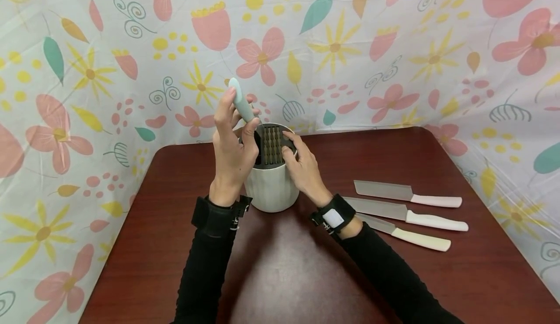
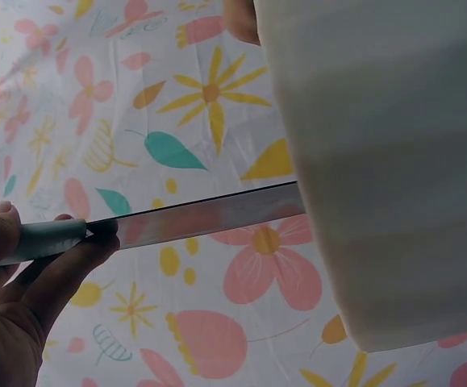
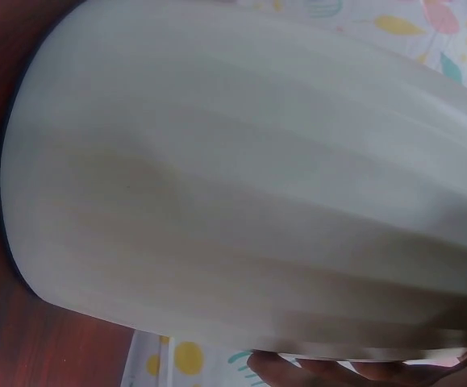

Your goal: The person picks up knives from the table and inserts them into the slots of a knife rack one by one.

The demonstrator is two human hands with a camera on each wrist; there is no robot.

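Observation:
My left hand (image 1: 235, 153) grips the pale blue handle (image 1: 241, 101) of a knife above a white ribbed knife holder (image 1: 272, 188). In the left wrist view the knife's flat metal blade (image 2: 209, 214) runs from the fingers to the holder's rim, where its far end is hidden. My right hand (image 1: 305, 166) holds the holder's top rim at the right, thumb at the dark slotted insert (image 1: 273, 144). In the right wrist view several fingertips (image 3: 273, 369) lie along the holder's side. The holder stands upright.
Three knives lie to the right on the dark red-brown table (image 1: 144, 265): a pink-handled one (image 1: 436, 201), a white-handled one (image 1: 437, 221) and a cream-handled one (image 1: 422, 239). Their blades point left, towards my right forearm. A flowered cloth (image 1: 332, 46) hangs behind the table.

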